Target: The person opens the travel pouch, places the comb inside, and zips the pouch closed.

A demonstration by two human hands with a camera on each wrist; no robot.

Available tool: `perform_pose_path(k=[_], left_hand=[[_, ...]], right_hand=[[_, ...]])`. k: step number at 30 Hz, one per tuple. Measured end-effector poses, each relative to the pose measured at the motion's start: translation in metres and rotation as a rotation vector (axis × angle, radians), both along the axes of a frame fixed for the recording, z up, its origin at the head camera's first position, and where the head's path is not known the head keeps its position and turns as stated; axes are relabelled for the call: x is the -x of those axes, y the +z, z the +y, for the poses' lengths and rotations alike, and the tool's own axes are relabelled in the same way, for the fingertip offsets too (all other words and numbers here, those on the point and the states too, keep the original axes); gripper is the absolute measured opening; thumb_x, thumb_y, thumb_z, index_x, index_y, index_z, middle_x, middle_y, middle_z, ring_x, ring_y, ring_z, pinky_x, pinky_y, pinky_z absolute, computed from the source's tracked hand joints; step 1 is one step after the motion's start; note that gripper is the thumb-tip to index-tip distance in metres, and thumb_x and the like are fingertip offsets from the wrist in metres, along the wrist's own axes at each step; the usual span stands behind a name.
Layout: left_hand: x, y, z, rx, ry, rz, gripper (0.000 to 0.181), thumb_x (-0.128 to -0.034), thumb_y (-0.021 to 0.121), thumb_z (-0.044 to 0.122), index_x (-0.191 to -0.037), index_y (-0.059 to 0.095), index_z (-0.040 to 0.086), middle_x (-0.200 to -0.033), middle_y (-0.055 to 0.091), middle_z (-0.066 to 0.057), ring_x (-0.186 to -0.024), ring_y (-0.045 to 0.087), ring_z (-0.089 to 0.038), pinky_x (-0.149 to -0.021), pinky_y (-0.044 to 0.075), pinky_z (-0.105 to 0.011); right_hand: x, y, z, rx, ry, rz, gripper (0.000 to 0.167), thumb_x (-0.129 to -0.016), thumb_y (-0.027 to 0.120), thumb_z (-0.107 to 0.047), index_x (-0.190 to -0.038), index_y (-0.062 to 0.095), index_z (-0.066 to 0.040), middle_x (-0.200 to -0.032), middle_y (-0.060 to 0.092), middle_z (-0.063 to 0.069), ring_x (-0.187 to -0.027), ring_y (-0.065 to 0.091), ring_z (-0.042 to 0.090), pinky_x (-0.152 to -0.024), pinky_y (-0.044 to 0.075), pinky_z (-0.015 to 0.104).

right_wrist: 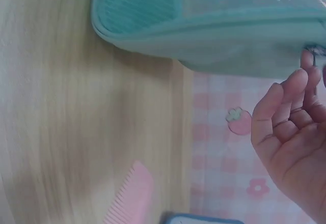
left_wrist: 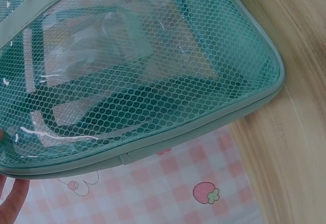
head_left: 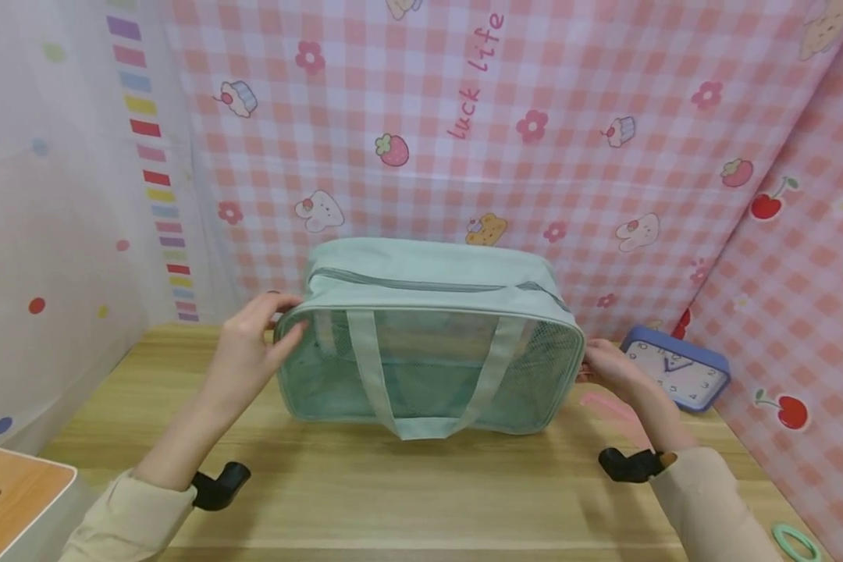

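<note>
While the bag point(head_left: 428, 336) stands upright mid-table, its back near the checked cloth point(head_left: 428, 101), I have a hand at each end of it. My left hand point(head_left: 256, 336) grips the upper left corner, thumb on the front and fingers behind the edge. My right hand point(head_left: 607, 363) is at the right end, fingers curled, the fingertips pinching the dark zip pull point(right_wrist: 315, 50) as far as the right wrist view shows. From my head feed, the zip point(head_left: 407, 282) runs along the top and the handle point(head_left: 428, 428) hangs down the mesh front. Just beyond my right hand sits the blue clock point(head_left: 677, 371), tilted back; the pink comb point(right_wrist: 135, 196) lies near it on the table point(head_left: 393, 492).
</note>
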State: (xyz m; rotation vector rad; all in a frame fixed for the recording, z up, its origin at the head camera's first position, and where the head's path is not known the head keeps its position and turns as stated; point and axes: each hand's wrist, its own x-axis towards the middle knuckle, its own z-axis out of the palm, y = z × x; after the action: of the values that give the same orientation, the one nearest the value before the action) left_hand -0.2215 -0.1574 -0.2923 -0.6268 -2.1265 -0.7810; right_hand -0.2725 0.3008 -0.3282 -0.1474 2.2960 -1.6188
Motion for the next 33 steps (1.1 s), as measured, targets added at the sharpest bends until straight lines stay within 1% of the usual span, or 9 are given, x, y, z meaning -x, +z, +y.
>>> perform_pose_path(k=[4, 8, 10, 12, 16, 20, 25, 28, 33], left_hand=[[0.0, 0.001, 0.001, -0.008, -0.001, -0.005, 0.026, -0.0738, 0.069, -0.008, -0.098, 0.061, -0.003, -0.093, 0.064, -0.015, -0.086, 0.061, -0.026, -0.066, 0.056, -0.04], [-0.001, 0.001, 0.0, -0.002, 0.006, -0.005, 0.026, -0.074, 0.069, -0.008, -0.098, 0.061, -0.003, -0.092, 0.064, -0.014, -0.085, 0.061, -0.026, -0.066, 0.056, -0.04], [-0.001, 0.001, 0.0, 0.001, 0.009, -0.004, 0.026, -0.0741, 0.069, -0.007, -0.098, 0.061, -0.003, -0.092, 0.064, -0.015, -0.086, 0.061, -0.026, -0.066, 0.056, -0.04], [-0.001, 0.001, 0.0, 0.005, 0.009, -0.004, 0.025, -0.0744, 0.069, -0.006, -0.098, 0.061, -0.003, -0.093, 0.064, -0.015, -0.086, 0.061, -0.026, -0.066, 0.056, -0.04], [-0.001, 0.0, 0.0, 0.009, 0.006, -0.001, 0.026, -0.0743, 0.07, -0.006, -0.098, 0.06, -0.002, -0.093, 0.063, -0.015, -0.086, 0.061, -0.026, -0.066, 0.056, -0.039], [0.0, 0.0, -0.001, 0.003, 0.01, 0.007, 0.026, -0.0737, 0.07, -0.006, -0.098, 0.06, -0.002, -0.093, 0.064, -0.015, -0.086, 0.061, -0.026, -0.066, 0.056, -0.039], [-0.001, 0.0, 0.0, 0.001, 0.011, 0.014, 0.026, -0.0733, 0.07, -0.007, -0.097, 0.061, -0.003, -0.092, 0.064, -0.015, -0.085, 0.061, -0.025, -0.065, 0.056, -0.039], [-0.001, 0.0, 0.0, 0.001, 0.006, 0.013, 0.025, -0.0735, 0.07, -0.006, -0.097, 0.061, -0.003, -0.092, 0.064, -0.015, -0.085, 0.061, -0.025, -0.066, 0.056, -0.038], [-0.001, 0.0, 0.001, -0.004, 0.005, 0.016, 0.025, -0.0731, 0.07, -0.007, -0.096, 0.061, -0.003, -0.091, 0.064, -0.015, -0.085, 0.061, -0.025, -0.065, 0.056, -0.038]], right_hand=[[0.0, 0.007, 0.009, -0.067, 0.01, 0.019, 0.02, -0.097, 0.037, -0.013, -0.087, 0.051, -0.003, -0.063, 0.043, -0.006, -0.06, 0.043, 0.004, -0.061, 0.044, 0.02], [0.0, 0.012, 0.014, -0.204, 0.019, 0.062, 0.031, -0.096, 0.041, -0.015, -0.11, 0.053, 0.01, -0.073, 0.056, -0.011, -0.072, 0.054, 0.0, -0.071, 0.05, 0.019], [0.0, 0.016, 0.015, -0.261, 0.011, 0.073, 0.033, -0.096, 0.042, -0.016, -0.111, 0.054, 0.011, -0.076, 0.057, -0.011, -0.073, 0.054, 0.0, -0.072, 0.051, 0.019], [0.0, 0.019, 0.017, -0.297, 0.008, 0.077, 0.029, -0.096, 0.043, -0.015, -0.105, 0.057, 0.009, -0.076, 0.055, -0.009, -0.072, 0.051, 0.002, -0.07, 0.049, 0.021], [0.0, 0.024, 0.02, -0.328, 0.006, 0.059, 0.023, -0.096, 0.044, -0.017, -0.092, 0.059, -0.001, -0.071, 0.05, -0.004, -0.068, 0.047, 0.007, -0.067, 0.045, 0.024], [0.0, 0.025, 0.022, -0.348, 0.001, 0.061, 0.023, -0.096, 0.044, -0.017, -0.085, 0.06, -0.003, -0.067, 0.049, -0.004, -0.065, 0.046, 0.008, -0.064, 0.043, 0.025], [0.0, 0.027, 0.021, -0.383, -0.031, 0.065, 0.025, -0.096, 0.044, -0.015, -0.093, 0.062, 0.002, -0.068, 0.052, -0.005, -0.062, 0.046, 0.007, -0.062, 0.043, 0.023], [-0.002, 0.031, 0.019, -0.394, -0.056, 0.048, 0.03, -0.096, 0.044, -0.015, -0.105, 0.06, 0.008, -0.068, 0.056, -0.007, -0.061, 0.048, 0.005, -0.061, 0.046, 0.021], [-0.002, 0.039, 0.015, -0.325, -0.091, -0.021, 0.04, -0.095, 0.046, -0.013, -0.12, 0.047, 0.019, -0.072, 0.066, -0.01, -0.066, 0.059, -0.002, -0.067, 0.055, 0.02]])
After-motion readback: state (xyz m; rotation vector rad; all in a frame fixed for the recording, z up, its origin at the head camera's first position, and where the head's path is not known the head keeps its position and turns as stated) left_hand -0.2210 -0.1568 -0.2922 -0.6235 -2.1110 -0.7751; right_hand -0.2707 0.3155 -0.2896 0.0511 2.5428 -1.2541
